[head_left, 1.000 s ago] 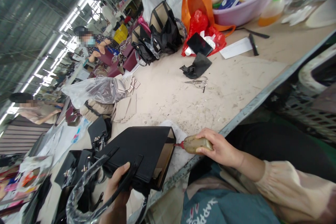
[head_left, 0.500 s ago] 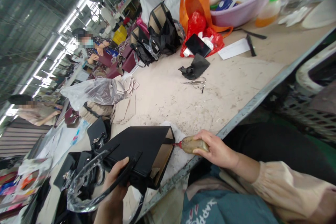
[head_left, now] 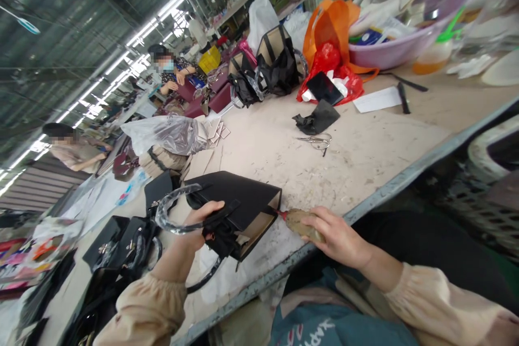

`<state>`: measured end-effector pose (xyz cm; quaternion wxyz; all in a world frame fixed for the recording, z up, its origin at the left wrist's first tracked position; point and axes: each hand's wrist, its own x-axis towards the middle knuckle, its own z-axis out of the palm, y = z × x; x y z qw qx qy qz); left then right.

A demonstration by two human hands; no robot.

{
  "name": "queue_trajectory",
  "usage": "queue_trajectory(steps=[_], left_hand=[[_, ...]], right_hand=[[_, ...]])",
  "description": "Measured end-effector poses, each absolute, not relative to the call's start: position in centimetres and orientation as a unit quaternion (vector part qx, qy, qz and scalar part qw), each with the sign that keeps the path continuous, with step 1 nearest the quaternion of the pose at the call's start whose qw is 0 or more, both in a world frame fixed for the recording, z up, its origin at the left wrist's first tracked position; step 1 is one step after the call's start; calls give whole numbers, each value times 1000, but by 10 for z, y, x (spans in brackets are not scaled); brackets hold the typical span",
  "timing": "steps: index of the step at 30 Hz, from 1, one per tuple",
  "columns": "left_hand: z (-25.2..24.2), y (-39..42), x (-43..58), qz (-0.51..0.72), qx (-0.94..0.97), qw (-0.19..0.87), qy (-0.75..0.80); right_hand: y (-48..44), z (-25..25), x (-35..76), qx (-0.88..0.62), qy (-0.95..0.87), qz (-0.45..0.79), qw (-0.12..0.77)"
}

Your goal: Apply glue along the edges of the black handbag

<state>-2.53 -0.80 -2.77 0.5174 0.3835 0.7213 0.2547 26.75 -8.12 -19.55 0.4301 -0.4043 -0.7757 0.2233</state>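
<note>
A black handbag point(head_left: 239, 194) lies tilted at the front of the workbench, its tan inner side facing right. My left hand point(head_left: 200, 221) grips it near the handle base, fingers partly hidden behind the black material. One plastic-wrapped handle point(head_left: 162, 208) loops up past that hand. In my right hand point(head_left: 332, 232) is a yellowish squeeze bottle point(head_left: 302, 224) with a red nozzle. The nozzle tip is at the bag's right edge; whether it touches, I cannot tell.
Scissors point(head_left: 318, 142), a black scrap point(head_left: 318, 117) and a phone point(head_left: 325, 88) on a red plastic bag lie farther back. A purple basin point(head_left: 389, 54) stands back right. More black bags point(head_left: 121, 238) lie left. Two co-workers point(head_left: 75, 151) sit beyond the bench.
The view has tilted upward, so the bench scene sits lower and farther right. My left hand has raised the handbag slightly and turned it; the bottle's nozzle stays at its edge.
</note>
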Motion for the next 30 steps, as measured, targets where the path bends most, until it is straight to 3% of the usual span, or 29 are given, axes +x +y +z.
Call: queue_trajectory(steps=[6, 11, 15, 30], left_hand=[[-22, 11, -17, 227, 404, 520, 718], [-10, 26, 8, 202, 451, 471, 731], [-3, 42, 35, 186, 460, 440, 748], [-15, 92, 95, 145, 520, 458, 706]], right_hand=[[-80, -192, 270, -424, -763, 230, 430], [-78, -192, 269, -425, -705, 287, 490], [-77, -190, 273, -415, -708, 295, 489], [-79, -189, 285, -439, -728, 227, 475]])
